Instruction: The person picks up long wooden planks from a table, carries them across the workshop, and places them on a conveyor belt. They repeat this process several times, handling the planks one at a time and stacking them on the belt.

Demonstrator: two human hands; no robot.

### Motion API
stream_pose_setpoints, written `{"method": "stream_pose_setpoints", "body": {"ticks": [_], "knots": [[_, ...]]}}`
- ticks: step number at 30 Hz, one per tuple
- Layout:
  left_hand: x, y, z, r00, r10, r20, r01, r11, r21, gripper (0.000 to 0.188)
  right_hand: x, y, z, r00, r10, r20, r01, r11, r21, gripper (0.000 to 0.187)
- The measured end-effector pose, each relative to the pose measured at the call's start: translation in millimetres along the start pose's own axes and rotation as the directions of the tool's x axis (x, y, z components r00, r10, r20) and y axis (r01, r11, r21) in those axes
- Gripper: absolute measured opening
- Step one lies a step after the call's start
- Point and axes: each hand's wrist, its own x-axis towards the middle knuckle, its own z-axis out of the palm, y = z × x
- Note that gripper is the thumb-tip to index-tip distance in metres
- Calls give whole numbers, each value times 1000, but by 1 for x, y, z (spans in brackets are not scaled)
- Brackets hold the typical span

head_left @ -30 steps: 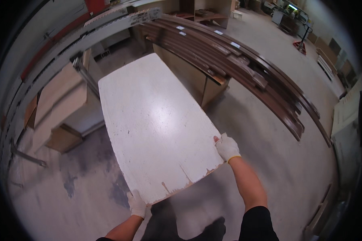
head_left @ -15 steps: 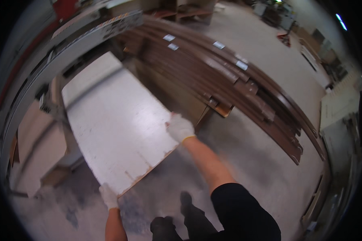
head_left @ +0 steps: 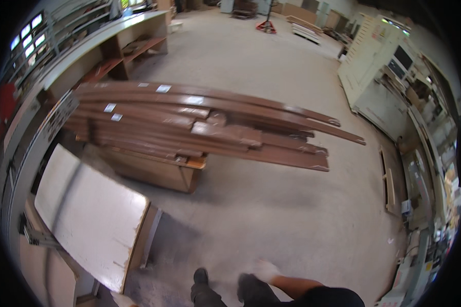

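A large white board (head_left: 89, 212) with worn, chipped edges lies at the lower left on top of a boxy support (head_left: 147, 236). My left hand (head_left: 121, 299), in a pale glove, is at the board's near corner, mostly cut off by the picture's lower edge; whether it grips the corner does not show. My right hand (head_left: 265, 269), gloved too, is away from the board, low beside my right leg. Motion smears its fingers, and nothing can be made out in it.
Long brown wrapped boards (head_left: 230, 130) lie stacked across the middle on a low wooden base (head_left: 153, 171), their ends jutting right. A metal machine beam (head_left: 23, 148) runs along the left. At right stands a pale machine cabinet (head_left: 376, 61). A red pallet truck (head_left: 266, 27) is far back.
My right hand has left the white board's edge and dropped to my side. My view has swung right, so the board sits farther left. My left hand stays near its corner.
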Motion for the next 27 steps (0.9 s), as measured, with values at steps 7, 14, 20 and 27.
{"method": "stream_pose_setpoints", "body": {"ticks": [7,14,20,27], "knots": [[-216,123,71,460,407,789,-656,755,-7,52,-335,167,134,354,850,391,-824,85,560,35],[-520,364,123,-43,694,719,-748,454,-484,26,-437,244,185,388,818,425,-744,5,668,37],[-686,460,94,60,214,975,-447,879,-165,38,-456,415,91,463,878,121,-516,156,842,37],[-831,633,152,-306,338,890,-942,-244,-231,51,-426,691,43,363,923,130,-233,-45,971,31]]}}
